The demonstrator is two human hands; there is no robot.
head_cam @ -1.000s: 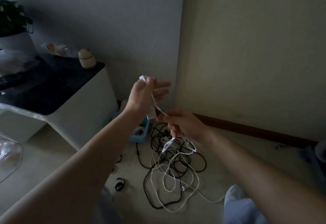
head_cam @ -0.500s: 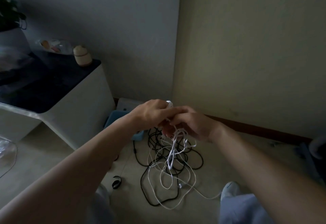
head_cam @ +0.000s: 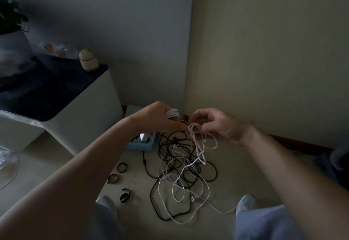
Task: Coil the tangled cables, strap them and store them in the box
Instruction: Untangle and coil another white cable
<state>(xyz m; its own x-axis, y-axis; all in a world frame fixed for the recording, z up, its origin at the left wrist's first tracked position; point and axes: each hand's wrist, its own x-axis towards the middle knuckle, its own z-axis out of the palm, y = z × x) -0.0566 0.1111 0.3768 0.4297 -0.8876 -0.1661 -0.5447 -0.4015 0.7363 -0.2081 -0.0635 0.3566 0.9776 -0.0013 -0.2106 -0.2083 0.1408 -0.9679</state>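
Cable (head_cam: 172,113) thin, white, looped | left hand (head_cam: 156,119) fingers (head_cam: 176,125) grip coils | right hand (head_cam: 222,124) fingers pinch strand

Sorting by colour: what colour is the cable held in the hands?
The held cable is white, seen best in the head view.

Your left hand (head_cam: 154,120) holds a small bunch of white cable (head_cam: 172,113) and your right hand (head_cam: 221,124) pinches a loop of it, just above the messy black cables (head_cam: 175,141) on the floor, near the blue box (head_cam: 139,146) and three black straps (head_cam: 122,167).
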